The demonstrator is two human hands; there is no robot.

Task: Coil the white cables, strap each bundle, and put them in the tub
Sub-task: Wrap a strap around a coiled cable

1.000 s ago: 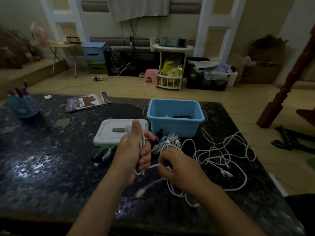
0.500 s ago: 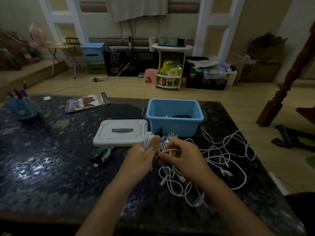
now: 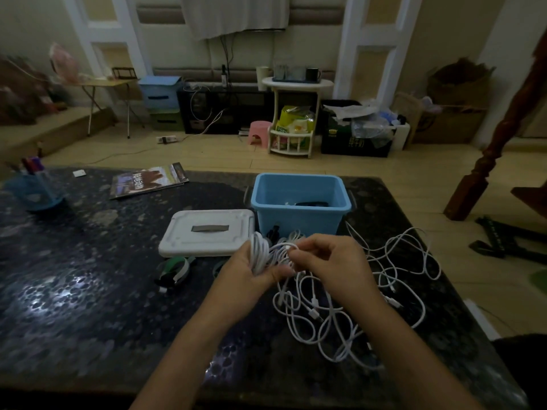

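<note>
A: How far along would you say this is?

B: Early, I'd judge. The left hand [image 3: 251, 272] grips a coil [image 3: 260, 252] of white cable, fingers curled round the loops, just in front of the blue tub [image 3: 300, 218]. The right hand [image 3: 331, 263] pinches the strand that runs into that coil, close beside the left.

A: And the rest of the cables?

B: A loose tangle of white cables [image 3: 355, 294] sprawls on the dark table [image 3: 88, 291], under the right hand and spreading off to the right and toward the near edge. None of that is coiled.

A: Anything in the tub yet?

B: Something dark lies at the bottom, with a bit of white next to it (too dim to say whether it's a strapped bundle). The white lid [image 3: 207, 232] sits off, just left of the tub.

A: Straps?

B: A green and white item [image 3: 174, 269] lies near the lid's front edge; it may be a strap, but I can't tell. So this coil wants finishing and strapping, then everything on the right wants the same.
</note>
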